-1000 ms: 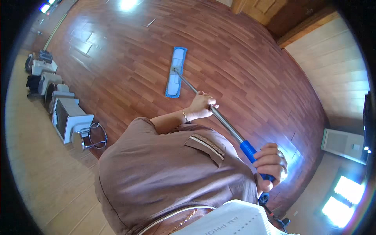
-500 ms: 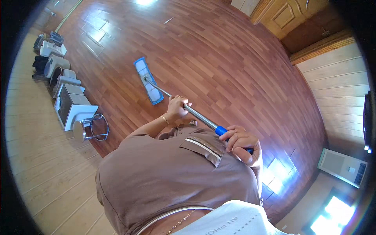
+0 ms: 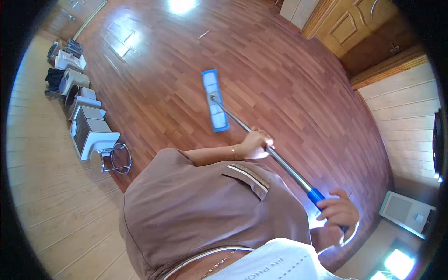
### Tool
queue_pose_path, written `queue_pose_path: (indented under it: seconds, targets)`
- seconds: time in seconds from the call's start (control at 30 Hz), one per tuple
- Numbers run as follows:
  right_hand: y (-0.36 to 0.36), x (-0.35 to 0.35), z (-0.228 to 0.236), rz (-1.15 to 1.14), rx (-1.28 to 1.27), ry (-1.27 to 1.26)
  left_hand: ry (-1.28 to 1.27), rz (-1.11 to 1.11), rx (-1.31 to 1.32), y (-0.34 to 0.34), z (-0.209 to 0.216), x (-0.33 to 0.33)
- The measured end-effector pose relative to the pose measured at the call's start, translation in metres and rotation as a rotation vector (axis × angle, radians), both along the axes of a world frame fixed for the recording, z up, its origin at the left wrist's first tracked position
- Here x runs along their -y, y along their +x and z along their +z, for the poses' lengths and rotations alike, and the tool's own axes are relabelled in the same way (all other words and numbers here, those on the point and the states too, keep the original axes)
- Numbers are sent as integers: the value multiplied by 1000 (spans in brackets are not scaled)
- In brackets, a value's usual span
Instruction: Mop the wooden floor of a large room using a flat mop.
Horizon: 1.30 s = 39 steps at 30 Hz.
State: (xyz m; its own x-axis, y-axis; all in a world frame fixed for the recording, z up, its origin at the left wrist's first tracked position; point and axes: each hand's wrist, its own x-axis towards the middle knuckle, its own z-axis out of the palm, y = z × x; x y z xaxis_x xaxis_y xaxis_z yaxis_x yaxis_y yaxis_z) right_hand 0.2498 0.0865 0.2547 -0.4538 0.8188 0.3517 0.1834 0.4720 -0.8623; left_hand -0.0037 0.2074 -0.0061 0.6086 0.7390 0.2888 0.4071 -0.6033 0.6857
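Observation:
A flat mop (image 3: 217,111) with a long pale head edged in blue lies on the wood-patterned floor ahead of me. Its silver pole slants from the head down to the right, ending in a blue grip. My left hand (image 3: 255,143), with a bracelet at the wrist, is wrapped round the middle of the pole. At the upper end, my right hand (image 3: 339,213) curls round the blue grip, with the dark tip showing below the fingers.
Along the left wall stand a round stool (image 3: 112,158), white cabinets (image 3: 91,133) and several other items. A wooden door (image 3: 350,30) is at the upper right. A white floor-standing unit (image 3: 406,213) is at the right. A small pale strip (image 3: 204,34) lies on the far floor.
The mop head has moved to the right across the floor and turned more upright in view. Both hands have shifted right with the pole, the right hand also lower.

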Motion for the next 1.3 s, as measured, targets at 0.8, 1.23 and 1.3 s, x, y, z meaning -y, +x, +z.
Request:
queue_pose_path:
  seconds: [0.8,1.23,1.3]
  targets:
    - [17,-58,-107,-617,-205,223,-61,-282,-407,145,-68,-171]
    - [-90,-225,-149,-95,-64,-110,0,181,-448,-65,-122,-300]
    - [-107,-239,-160,-38,-75,-138,2,257,-385,-99,-130,-301]
